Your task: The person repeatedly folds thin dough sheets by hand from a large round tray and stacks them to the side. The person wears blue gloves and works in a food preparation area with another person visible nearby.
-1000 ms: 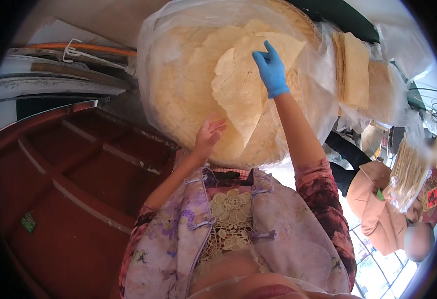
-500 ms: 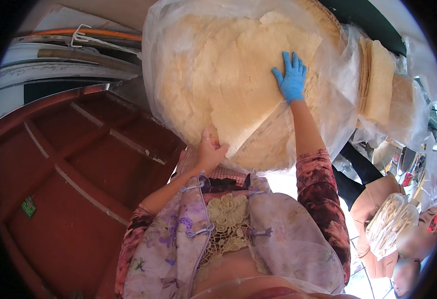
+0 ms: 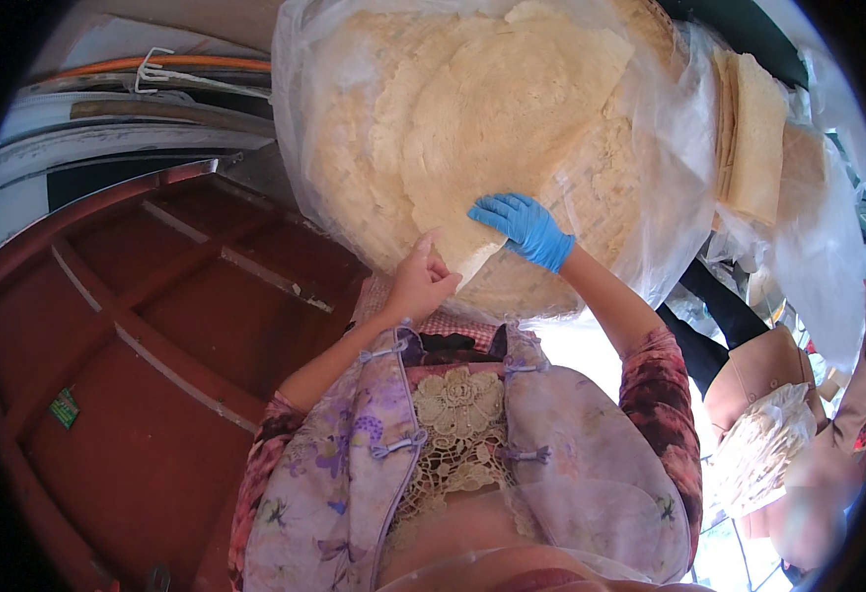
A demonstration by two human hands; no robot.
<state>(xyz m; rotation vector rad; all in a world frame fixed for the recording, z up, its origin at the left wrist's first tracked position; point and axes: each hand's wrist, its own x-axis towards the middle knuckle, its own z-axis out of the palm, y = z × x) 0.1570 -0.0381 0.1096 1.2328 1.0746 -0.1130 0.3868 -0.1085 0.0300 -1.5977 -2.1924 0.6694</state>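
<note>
A large, thin, beige pancake-like sheet (image 3: 522,109) lies on a round stack of similar sheets. Its right side has a straight edge, and a paler flap shows at the near corner. My bare left hand (image 3: 421,281) pinches the near edge of this sheet, fingertips partly hidden by the sheet. Just to the right, my blue-gloved right hand (image 3: 527,232) rests on the sheet by the flap, its fingers stretched to the left and lying flat. Under the straight edge, a woven-patterned surface (image 3: 576,212) shows. Clear plastic (image 3: 300,128) wraps around the whole stack.
Left of me stands a dark red framed panel (image 3: 147,424). Behind it are stacked boards (image 3: 147,138) and a white hook (image 3: 156,71). Folded beige sheets (image 3: 753,138) in plastic lie at the far right. A person in a brown coat (image 3: 763,380) is at the right, near a plastic-wrapped bundle (image 3: 763,439).
My right hand has slid from the far right part of the sheet down toward my left hand. My left hand stays at the near edge. The view has shifted slightly.
</note>
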